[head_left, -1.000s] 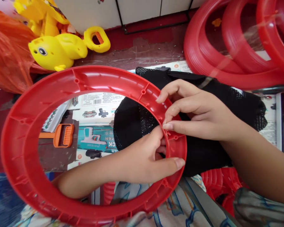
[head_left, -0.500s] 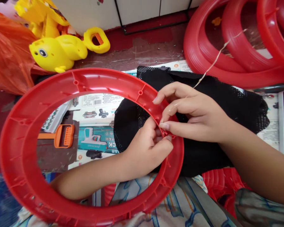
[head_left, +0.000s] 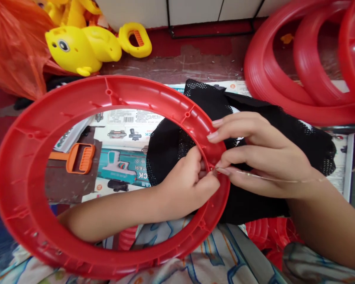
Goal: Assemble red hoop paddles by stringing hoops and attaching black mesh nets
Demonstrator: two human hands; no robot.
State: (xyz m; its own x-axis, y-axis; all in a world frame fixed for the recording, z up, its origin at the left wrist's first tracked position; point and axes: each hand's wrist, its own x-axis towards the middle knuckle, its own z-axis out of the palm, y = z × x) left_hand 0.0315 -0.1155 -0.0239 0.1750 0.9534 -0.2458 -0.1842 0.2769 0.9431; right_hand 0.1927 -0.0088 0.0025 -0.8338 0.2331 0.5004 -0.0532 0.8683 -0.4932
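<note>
Red plastic ring [head_left: 128,91], glossy, wide, channel side up. Short ribs and small hollow screw posts spaced round the inside of the channel; bright highlights along the top and right. A few small specks in the lower-left channel, too small to make out. Ring sits over the lap, near edge on the patterned clothing [head_left: 204,252], right part over black mesh cloth [head_left: 254,211].

Left hand [head_left: 192,183] comes up through the ring's opening, fingers curled, thumb pressed down, pinching the inner rim on the right side. Right hand [head_left: 269,159]: thumb and forefinger pressed together on a thin pale strand [head_left: 263,176] right beside the left thumb; other fingers held apart over the ring's band. Strand trails across the palm toward the wrist. Its end at the rim is probably next to a post, but fingertips hide most of it.

Through the opening: printed packaging [head_left: 118,167], orange handle [head_left: 81,158]. Beyond: yellow animal-shaped toy [head_left: 77,49], orange plastic bag [head_left: 13,47] at upper left, more red rings [head_left: 258,73] at upper right.
</note>
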